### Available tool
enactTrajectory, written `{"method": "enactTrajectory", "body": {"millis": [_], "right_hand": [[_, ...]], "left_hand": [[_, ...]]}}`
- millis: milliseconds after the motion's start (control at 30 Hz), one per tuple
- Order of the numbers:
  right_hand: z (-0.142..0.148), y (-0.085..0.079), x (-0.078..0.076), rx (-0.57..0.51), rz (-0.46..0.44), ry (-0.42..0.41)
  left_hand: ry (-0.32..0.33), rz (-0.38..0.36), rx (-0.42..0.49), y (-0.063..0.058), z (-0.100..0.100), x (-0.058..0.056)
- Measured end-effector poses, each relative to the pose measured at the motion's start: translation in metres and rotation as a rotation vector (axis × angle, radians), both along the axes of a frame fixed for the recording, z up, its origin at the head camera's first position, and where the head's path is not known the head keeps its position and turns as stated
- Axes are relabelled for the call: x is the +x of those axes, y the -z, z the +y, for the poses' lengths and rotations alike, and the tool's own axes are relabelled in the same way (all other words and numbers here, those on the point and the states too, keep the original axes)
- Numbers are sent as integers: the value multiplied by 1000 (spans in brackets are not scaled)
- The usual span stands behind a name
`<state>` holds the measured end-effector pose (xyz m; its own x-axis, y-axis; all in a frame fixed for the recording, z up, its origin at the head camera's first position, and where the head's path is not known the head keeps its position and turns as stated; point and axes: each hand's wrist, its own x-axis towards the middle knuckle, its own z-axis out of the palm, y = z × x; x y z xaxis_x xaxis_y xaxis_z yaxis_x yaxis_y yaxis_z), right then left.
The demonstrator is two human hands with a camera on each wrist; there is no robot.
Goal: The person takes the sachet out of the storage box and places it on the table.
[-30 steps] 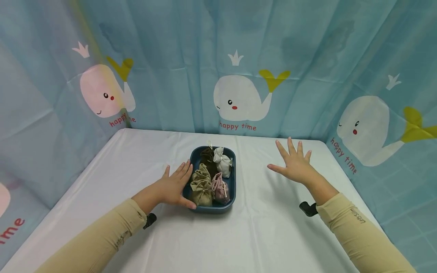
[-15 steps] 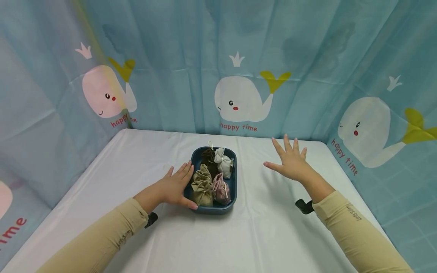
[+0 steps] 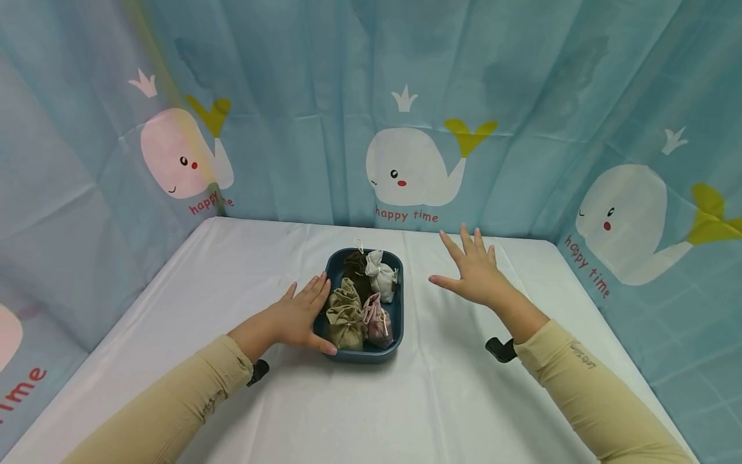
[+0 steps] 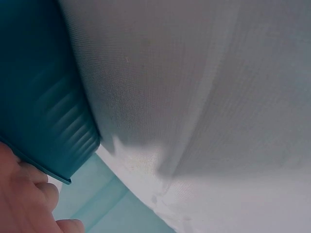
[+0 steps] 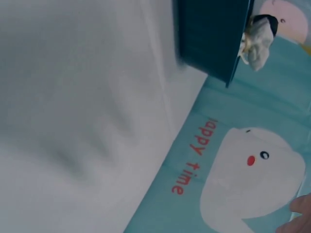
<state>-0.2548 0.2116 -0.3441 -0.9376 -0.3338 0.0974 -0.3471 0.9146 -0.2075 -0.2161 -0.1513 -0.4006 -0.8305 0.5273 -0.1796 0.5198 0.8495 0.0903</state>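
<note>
White tablecloth (image 3: 359,419), pouches (image 3: 347,319) in blue tray (image 3: 371,356), outstretched left grip (image 3: 297,319) touching tray, spread right grip (image 3: 475,277) apart from it

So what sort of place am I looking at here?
Probably a curtained-off tabletop work area, though what lies beyond isn't shown. A whale-print curtain hangs behind and along both sides of a white-covered table, where a tray holds small cloth bags.

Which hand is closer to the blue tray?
Left. The left hand is at the left edge of the blue tray; the right hand hovers apart, off its right side.
</note>
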Motion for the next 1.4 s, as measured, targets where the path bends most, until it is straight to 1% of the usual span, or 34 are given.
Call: {"method": "enactTrajectory", "body": {"millis": [167, 367, 633, 833, 1000, 1100, 1200, 1400], "right_hand": [[-12, -1, 1, -15, 15, -42], [-25, 2, 3, -48, 13, -87], [-43, 3, 8, -144, -13, -187], [-55, 4, 12, -270, -60, -281], [-63, 6, 15, -332, -60, -340], [-68, 9, 17, -342, -64, -365], [-72, 12, 17, -341, -90, -372], [-77, 18, 19, -305, -150, -377]], "left_hand": [[-1, -1, 3, 2, 0, 0], [-3, -8, 7, 0, 1, 0], [-4, -8, 3, -1, 1, 1], [-4, -8, 8, -3, 1, 3], [-3, -9, 12, -3, 1, 3], [-3, -9, 16, -3, 1, 2], [-2, -5, 19, -2, 0, 2], [-4, -6, 18, -1, 1, 1]]}}
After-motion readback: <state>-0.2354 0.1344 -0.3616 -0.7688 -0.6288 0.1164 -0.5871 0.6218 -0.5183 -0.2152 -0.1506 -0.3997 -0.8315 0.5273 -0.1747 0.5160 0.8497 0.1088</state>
